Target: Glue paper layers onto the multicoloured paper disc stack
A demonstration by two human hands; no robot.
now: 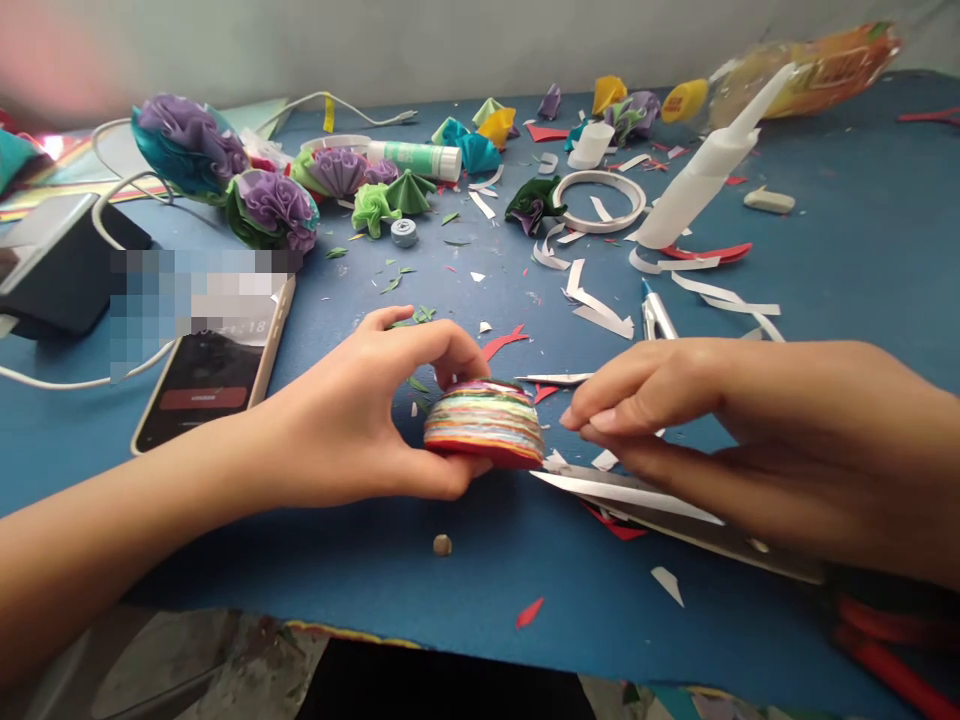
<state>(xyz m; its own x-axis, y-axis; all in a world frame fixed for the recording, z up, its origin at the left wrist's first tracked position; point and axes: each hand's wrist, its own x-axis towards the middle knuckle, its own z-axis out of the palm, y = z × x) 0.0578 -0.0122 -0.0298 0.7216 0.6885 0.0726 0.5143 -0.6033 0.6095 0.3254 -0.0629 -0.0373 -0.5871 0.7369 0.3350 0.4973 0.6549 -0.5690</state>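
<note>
My left hand (pixel 390 410) is closed around a thick stack of coloured paper (pixel 484 425), thumb below and fingers above. Many coloured layers show along its curved edge, with red at the bottom. To the right of the stack, my right hand (pixel 697 420) has thumb and fingertips pressed together, apart from the paper. Whether anything tiny sits in that pinch, I cannot make out. Large scissors (pixel 637 495) lie on the table under my right hand, blades pointing toward the stack. A thin pointed metal blade (pixel 555 379) shows behind my right fingertips.
A phone (pixel 217 370) and a black box (pixel 67 265) with white cable lie left. Folded paper flowers (pixel 187 145), a glue stick (pixel 416 160), a tape roll (pixel 600 202) and a white glue bottle (pixel 697 175) stand farther back. Paper scraps litter the blue table (pixel 345 570).
</note>
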